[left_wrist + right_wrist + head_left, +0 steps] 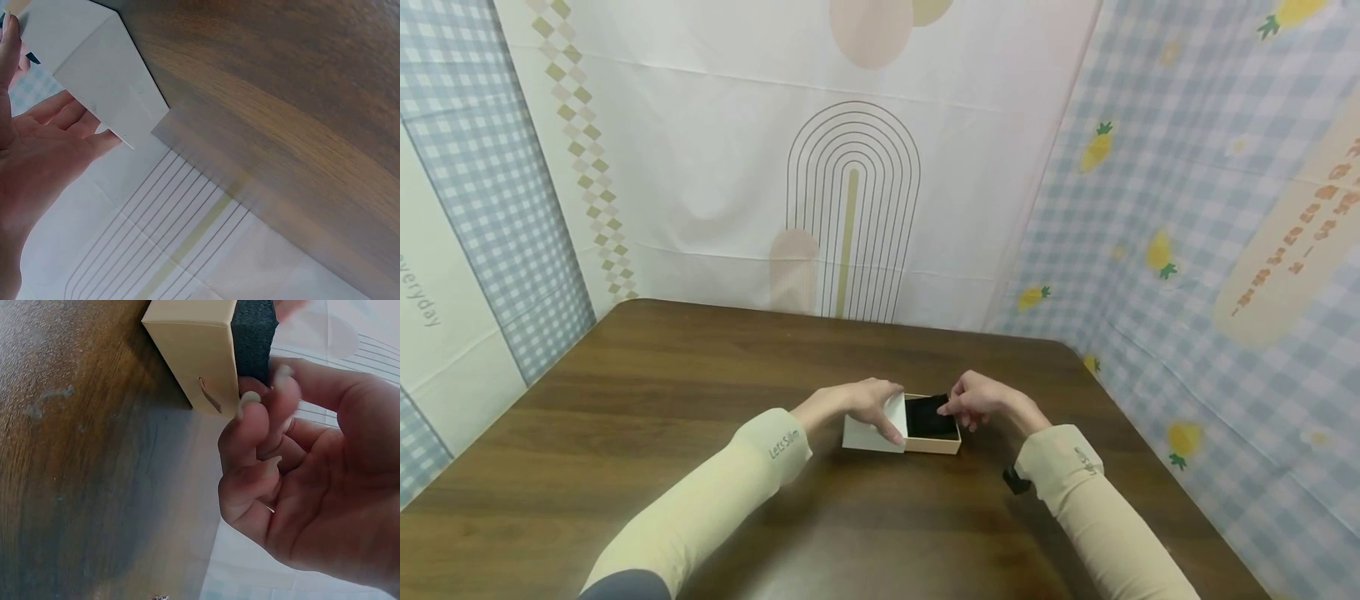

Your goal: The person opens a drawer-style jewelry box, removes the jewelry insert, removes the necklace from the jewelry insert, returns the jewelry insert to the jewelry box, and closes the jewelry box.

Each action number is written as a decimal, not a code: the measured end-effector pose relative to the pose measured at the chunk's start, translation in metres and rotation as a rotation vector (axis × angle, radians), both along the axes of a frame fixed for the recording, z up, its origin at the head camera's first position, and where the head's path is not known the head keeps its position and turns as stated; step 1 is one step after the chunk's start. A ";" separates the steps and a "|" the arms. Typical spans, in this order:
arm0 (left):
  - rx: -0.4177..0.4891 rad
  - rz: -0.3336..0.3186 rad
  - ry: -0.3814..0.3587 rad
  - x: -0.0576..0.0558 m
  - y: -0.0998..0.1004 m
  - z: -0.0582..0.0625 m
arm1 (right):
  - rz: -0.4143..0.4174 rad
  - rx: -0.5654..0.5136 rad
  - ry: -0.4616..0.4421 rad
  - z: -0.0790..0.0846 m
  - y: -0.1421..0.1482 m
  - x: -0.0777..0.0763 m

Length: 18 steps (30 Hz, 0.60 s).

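On the table, a small drawer-style box has its tan inner tray (934, 447) slid partly out of a white sleeve (874, 438). My left hand (867, 402) grips the sleeve, thumb on the near side and fingers over the far side; the left wrist view shows its white end (109, 78) against my fingers. Inside the tray lies a black foam insert (927, 418). With its edge raised at the tray's right end, the foam (253, 340) is pinched between the thumb and fingers of my right hand (983, 398). A small ribbon tab (210, 395) shows on the tray's end.
The brown wooden table (685, 375) reaches back to a printed white cloth (715, 192). Checked blue cloth (1157, 283) with pineapples hangs along the right side. A dark band (1017, 481) sits at my right wrist, below the sleeve cuff.
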<state>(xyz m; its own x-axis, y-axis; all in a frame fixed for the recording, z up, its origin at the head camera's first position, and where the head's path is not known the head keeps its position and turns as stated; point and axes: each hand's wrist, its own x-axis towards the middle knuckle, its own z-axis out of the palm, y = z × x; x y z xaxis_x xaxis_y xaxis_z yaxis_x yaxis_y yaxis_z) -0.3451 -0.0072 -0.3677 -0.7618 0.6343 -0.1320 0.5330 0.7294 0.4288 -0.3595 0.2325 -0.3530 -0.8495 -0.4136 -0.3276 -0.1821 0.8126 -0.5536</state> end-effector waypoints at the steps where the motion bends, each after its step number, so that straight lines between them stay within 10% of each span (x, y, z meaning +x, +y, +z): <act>1: 0.003 -0.001 0.000 0.000 0.000 -0.001 | 0.000 0.002 0.002 0.000 0.000 0.000; 18: 0.013 0.018 -0.042 0.002 -0.001 0.002 | -0.058 0.026 0.072 -0.008 0.005 0.000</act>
<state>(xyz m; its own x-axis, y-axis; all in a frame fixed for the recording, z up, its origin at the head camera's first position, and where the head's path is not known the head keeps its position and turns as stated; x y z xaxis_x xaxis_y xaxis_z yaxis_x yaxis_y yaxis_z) -0.3436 -0.0082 -0.3654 -0.7668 0.6227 -0.1559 0.5017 0.7328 0.4596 -0.3596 0.2372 -0.3608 -0.8934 -0.3554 -0.2748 -0.1733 0.8369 -0.5191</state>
